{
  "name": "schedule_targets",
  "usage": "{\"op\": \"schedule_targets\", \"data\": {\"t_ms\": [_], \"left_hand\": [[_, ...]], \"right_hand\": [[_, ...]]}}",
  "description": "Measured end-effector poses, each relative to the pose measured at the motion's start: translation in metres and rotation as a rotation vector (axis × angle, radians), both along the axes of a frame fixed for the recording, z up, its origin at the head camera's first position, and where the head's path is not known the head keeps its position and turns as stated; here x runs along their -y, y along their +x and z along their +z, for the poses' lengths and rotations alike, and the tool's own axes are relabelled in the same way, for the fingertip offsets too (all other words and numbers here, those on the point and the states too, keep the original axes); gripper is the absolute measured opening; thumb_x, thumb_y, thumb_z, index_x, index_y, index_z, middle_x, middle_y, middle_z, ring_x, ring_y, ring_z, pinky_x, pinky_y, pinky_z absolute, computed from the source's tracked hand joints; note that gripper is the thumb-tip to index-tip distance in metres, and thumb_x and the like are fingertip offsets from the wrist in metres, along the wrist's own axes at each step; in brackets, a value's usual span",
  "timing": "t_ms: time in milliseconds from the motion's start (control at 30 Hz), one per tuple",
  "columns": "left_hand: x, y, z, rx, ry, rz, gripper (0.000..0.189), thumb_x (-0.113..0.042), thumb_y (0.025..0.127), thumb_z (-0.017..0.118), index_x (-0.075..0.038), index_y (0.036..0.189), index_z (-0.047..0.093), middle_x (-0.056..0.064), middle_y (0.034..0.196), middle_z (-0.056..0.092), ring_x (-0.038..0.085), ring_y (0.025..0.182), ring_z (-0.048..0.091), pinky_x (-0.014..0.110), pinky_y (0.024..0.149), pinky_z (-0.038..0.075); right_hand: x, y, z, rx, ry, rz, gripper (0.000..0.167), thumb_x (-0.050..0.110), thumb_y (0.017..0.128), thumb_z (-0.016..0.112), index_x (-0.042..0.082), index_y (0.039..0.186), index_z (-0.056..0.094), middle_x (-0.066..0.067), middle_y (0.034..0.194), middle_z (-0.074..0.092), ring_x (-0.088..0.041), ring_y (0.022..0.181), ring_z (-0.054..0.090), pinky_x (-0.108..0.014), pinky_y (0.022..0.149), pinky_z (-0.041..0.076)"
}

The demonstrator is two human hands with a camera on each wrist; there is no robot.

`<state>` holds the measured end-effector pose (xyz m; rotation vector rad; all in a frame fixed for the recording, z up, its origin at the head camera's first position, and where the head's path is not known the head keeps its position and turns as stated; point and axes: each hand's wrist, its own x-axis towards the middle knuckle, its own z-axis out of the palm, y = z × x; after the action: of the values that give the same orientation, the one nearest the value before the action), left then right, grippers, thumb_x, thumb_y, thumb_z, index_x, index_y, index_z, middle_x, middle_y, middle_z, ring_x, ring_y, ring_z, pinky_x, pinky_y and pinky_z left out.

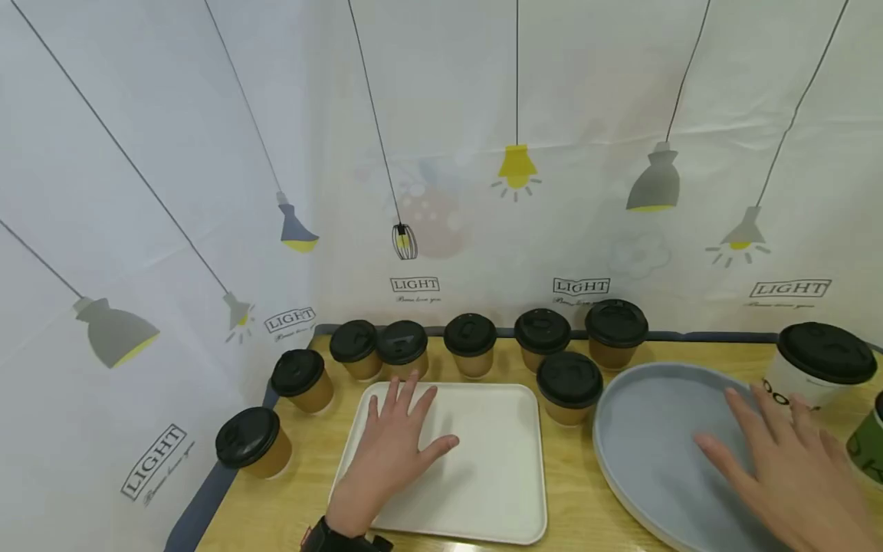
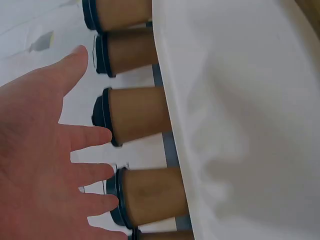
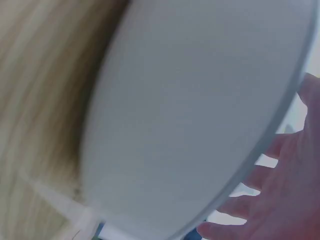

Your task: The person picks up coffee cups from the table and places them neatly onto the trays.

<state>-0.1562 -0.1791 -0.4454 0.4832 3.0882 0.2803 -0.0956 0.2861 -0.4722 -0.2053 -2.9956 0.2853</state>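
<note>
Wooden table (image 1: 576, 491): white tray (image 1: 493, 452), round grey tray (image 1: 655, 437).

And here at six o'clock in the head view, it's the white tray (image 1: 493, 475), rectangular with rounded corners and a slim raised rim, lying flat, face up on the table (image 1: 569, 498), soft shadows across its smooth surface! Over to four o'clock, there's the round tray (image 1: 655, 445), grey-blue with a low rim, flat and face up too, its near edge cut off by the frame, sitting at the white tray's three o'clock, near but not touching
</note>
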Motion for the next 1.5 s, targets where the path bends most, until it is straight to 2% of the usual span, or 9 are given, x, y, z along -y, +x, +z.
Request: {"op": "schedule_targets", "data": {"t_ms": [133,333,467,567,700,900,1000,1233,1500], "left_hand": [[0.021,0.002,-0.005,-0.042,0.027,0.05,0.079,-0.064,0.095,0.063,-0.012,0.153,0.051,0.019,0.166,0.031,0.047,0.152,0.023,0.072,0.115,0.026],[0.055,0.006,-0.016,-0.074,0.094,0.221,0.071,-0.044,0.095,0.073,-0.001,0.148,0.054,0.028,0.159,0.037,0.05,0.144,0.037,0.067,0.111,0.037],[0.07,0.004,-0.019,-0.096,0.13,0.269,0.061,-0.027,0.096,0.075,0.009,0.141,0.056,0.035,0.15,0.044,0.051,0.135,0.047,0.062,0.107,0.044],[0.074,0.002,-0.021,-0.109,0.111,0.278,0.046,-0.016,0.098,0.072,0.013,0.131,0.06,0.035,0.131,0.055,0.048,0.116,0.058,0.058,0.094,0.052],[0.077,-0.002,-0.025,-0.121,0.059,0.274,0.024,-0.005,0.099,0.067,0.012,0.116,0.066,0.025,0.103,0.056,0.037,0.086,0.06,0.05,0.071,0.055],[0.084,-0.01,-0.032,-0.184,0.053,0.213,0.016,0.007,0.093,0.064,0.013,0.108,0.065,0.024,0.093,0.057,0.038,0.077,0.06,0.051,0.066,0.054],[0.089,-0.012,-0.034,-0.165,0.082,0.191,0.022,0.009,0.091,0.065,0.015,0.112,0.063,0.026,0.093,0.057,0.04,0.078,0.062,0.052,0.069,0.055],[0.095,-0.012,-0.032,-0.006,0.165,0.21,0.02,0.011,0.091,0.06,0.011,0.11,0.061,0.023,0.098,0.064,0.041,0.094,0.065,0.054,0.081,0.055],[0.095,-0.011,-0.026,0.05,0.195,0.163,0.016,0.01,0.09,0.057,0.007,0.105,0.057,0.016,0.094,0.063,0.033,0.087,0.064,0.05,0.076,0.055]], "right_hand": [[0.015,-0.002,0.011,-0.072,-0.012,0.069,0.091,0.066,0.099,0.055,-0.011,0.146,0.045,-0.042,0.151,0.03,-0.067,0.14,0.017,-0.082,0.104,0.019],[0.058,0.0,0.022,-0.152,-0.067,0.182,0.078,0.056,0.099,0.061,-0.006,0.145,0.052,-0.037,0.146,0.045,-0.06,0.131,0.039,-0.077,0.1,0.033],[0.094,0.005,0.021,-0.303,-0.12,0.276,0.054,0.035,0.092,0.077,-0.002,0.13,0.066,-0.027,0.124,0.063,-0.049,0.111,0.059,-0.066,0.091,0.048],[0.121,0.007,0.019,-0.331,-0.122,0.342,0.032,0.023,0.087,0.081,0.003,0.112,0.074,-0.014,0.104,0.069,-0.036,0.094,0.065,-0.054,0.082,0.055],[0.154,0.003,0.015,-0.216,-0.087,0.395,0.011,0.021,0.091,0.079,0.012,0.09,0.072,0.0,0.081,0.065,-0.022,0.075,0.063,-0.042,0.065,0.057],[0.181,-0.01,-0.003,-0.078,-0.047,0.449,0.037,0.025,0.092,0.078,0.016,0.064,0.055,0.002,0.054,0.043,-0.02,0.047,0.048,-0.039,0.044,0.045],[0.187,-0.013,-0.007,-0.018,-0.041,0.458,0.039,0.023,0.091,0.079,0.014,0.061,0.056,-0.001,0.051,0.046,-0.024,0.045,0.049,-0.043,0.044,0.046],[0.191,-0.009,-0.011,0.023,-0.076,0.503,0.037,0.014,0.088,0.076,0.011,0.058,0.055,-0.004,0.051,0.048,-0.028,0.045,0.051,-0.047,0.046,0.046],[0.185,-0.002,-0.01,0.205,-0.125,0.494,0.042,0.016,0.094,0.073,0.014,0.058,0.05,-0.002,0.051,0.042,-0.024,0.045,0.047,-0.044,0.047,0.044]]}}
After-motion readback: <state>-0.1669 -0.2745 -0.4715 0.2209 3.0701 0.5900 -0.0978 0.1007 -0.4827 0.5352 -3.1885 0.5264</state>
